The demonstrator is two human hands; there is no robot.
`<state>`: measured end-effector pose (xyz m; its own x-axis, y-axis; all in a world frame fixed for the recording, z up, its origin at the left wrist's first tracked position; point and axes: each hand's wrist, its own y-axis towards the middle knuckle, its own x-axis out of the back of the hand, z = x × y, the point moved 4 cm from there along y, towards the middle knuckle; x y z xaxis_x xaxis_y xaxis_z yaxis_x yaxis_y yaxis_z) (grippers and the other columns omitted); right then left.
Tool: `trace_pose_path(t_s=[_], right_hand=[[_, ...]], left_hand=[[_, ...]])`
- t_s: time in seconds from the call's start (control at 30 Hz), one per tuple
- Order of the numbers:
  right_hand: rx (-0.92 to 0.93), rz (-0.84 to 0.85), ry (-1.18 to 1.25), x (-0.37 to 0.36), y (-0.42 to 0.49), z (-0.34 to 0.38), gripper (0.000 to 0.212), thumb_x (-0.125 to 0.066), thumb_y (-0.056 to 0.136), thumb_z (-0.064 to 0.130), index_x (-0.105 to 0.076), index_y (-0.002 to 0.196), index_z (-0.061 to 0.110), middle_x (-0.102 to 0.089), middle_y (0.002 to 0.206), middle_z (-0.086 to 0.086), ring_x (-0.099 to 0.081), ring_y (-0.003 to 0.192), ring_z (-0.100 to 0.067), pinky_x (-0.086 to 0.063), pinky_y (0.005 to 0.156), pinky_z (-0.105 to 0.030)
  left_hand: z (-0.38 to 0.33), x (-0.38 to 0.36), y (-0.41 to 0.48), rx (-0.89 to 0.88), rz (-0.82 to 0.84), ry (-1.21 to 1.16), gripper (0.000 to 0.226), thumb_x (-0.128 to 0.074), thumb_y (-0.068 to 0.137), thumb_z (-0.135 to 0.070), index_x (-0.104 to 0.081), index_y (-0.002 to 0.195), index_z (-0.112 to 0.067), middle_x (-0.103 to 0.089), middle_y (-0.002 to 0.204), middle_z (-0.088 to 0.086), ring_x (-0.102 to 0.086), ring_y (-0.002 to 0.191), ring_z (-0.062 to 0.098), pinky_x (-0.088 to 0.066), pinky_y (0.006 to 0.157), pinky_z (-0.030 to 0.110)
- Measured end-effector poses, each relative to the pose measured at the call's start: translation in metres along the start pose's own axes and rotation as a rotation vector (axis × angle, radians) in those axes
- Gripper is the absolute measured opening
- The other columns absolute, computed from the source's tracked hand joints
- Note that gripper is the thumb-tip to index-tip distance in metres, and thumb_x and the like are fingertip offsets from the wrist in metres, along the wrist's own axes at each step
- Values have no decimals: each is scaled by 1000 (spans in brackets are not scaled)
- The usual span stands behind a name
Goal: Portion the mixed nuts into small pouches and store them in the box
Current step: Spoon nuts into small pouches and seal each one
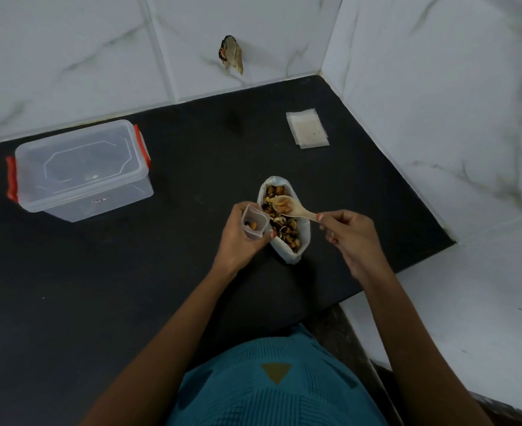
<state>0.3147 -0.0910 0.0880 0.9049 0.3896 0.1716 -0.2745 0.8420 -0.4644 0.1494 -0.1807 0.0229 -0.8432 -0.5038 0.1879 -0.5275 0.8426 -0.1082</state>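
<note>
black worktop (99, 287) fills centre and lower left, hemmed by white marbled wall tiles (69, 41) at top and right, edge stepping in lower right. clear red-clipped box (81, 170) upper left, spare pouches (307, 128) upper right, open worktop between. centre: left hand (241, 238) grips a small pouch (255, 222) beside the open bag of mixed nuts (284, 219), right hand (351, 235) pinches a loaded spoon (296, 209) over it.

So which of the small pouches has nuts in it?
The small pouch gripped in the left hand, beside the nut bag; a few nuts show inside. The other pouches lie flat and empty, stacked further back.
</note>
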Motion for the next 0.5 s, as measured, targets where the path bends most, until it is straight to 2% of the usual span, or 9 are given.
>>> trace_pose_path(t_s=[0.1,0.17,0.27,0.33,0.37,0.5], right_hand=[[170,35,-148,-11,-12,14,4,-62,85,11,-65,84,12,-60,72,5,-55,57,3,-41,50,-10],[307,40,-265,-21,-18,18,7,-63,84,9,-65,82,16,-62,78,8,-59,64,7,-46,54,-7],[618,-11,-480,-38,-26,19,4,-66,80,3,-63,80,7,-61,82,-1,-58,72,-5,-47,65,-9],[860,-36,-618,-49,-30,16,8,-68,76,-1,-61,75,1,-58,77,-9,-54,70,-11,-41,59,-7],[934,-40,-673,-53,-31,13,9,-68,75,-1,-60,73,1,-58,76,-10,-54,68,-13,-39,60,-6],[1125,-103,-797,-59,-37,14,12,-57,81,11,-60,73,3,-59,73,-9,-58,61,-16,-45,57,-16]], left_hand=[[-2,-2,1,0,-8,-13,52,-76,73,-9,-45,111,-27,-51,107,-17,-52,103,-2,-47,80,10],[-3,-4,1,-15,-15,-25,52,-76,74,-8,-44,107,-32,-53,108,-15,-54,106,4,-47,85,16],[-4,-5,0,-8,-26,-63,51,-76,73,-7,-44,108,-27,-54,106,-12,-56,105,9,-48,87,20],[-5,-5,0,-1,-25,-82,51,-76,73,-8,-45,112,-21,-55,107,-8,-56,105,11,-49,87,23],[-5,-4,0,-4,-27,-82,51,-76,73,-10,-45,113,-20,-55,109,-6,-56,105,11,-49,87,24],[-4,-2,0,-9,-38,-60,51,-75,74,-11,-44,113,-20,-53,110,-6,-54,103,8,-47,84,17]])
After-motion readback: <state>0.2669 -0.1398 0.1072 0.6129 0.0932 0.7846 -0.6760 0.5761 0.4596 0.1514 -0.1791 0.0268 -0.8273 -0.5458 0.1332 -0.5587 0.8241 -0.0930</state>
